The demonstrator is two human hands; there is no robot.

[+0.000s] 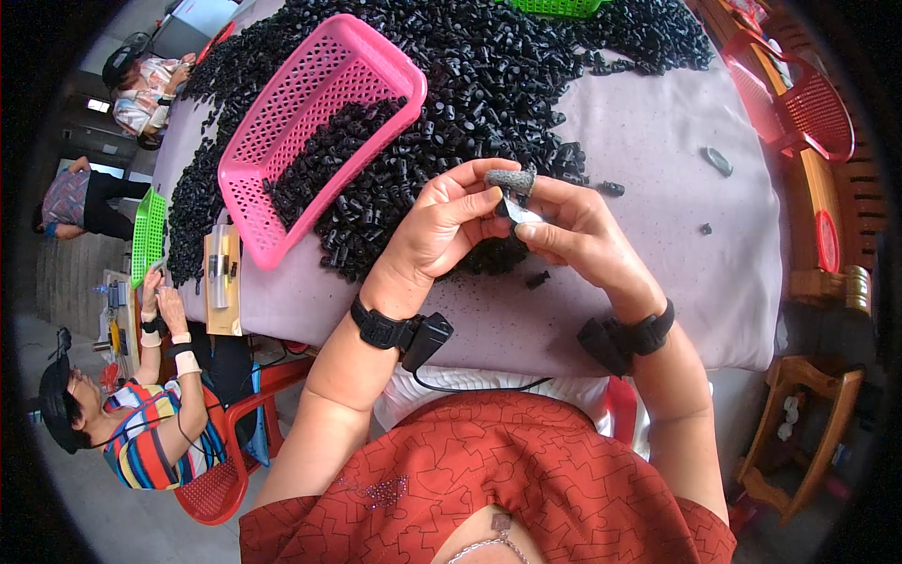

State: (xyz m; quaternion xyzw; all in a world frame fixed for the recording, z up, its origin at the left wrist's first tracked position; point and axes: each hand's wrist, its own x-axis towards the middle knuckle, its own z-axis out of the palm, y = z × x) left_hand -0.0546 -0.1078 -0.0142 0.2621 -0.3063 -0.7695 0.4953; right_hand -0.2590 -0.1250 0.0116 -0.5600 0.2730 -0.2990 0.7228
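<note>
Both hands meet over the near part of the pile of small black plastic parts. My left hand is closed, its thumb and fingers pinching a small black plastic part mostly hidden by the fingertips. My right hand is closed too, with a small shiny whitish blade-like piece between thumb and fingers, against the black part. A grey knitted finger cover sits on what looks like my right index finger.
A pink perforated basket, partly filled with black parts, stands tilted on the pile at left. Green baskets are at the far left and top. A seated co-worker works at left; two other people are beyond. A red chair stands right.
</note>
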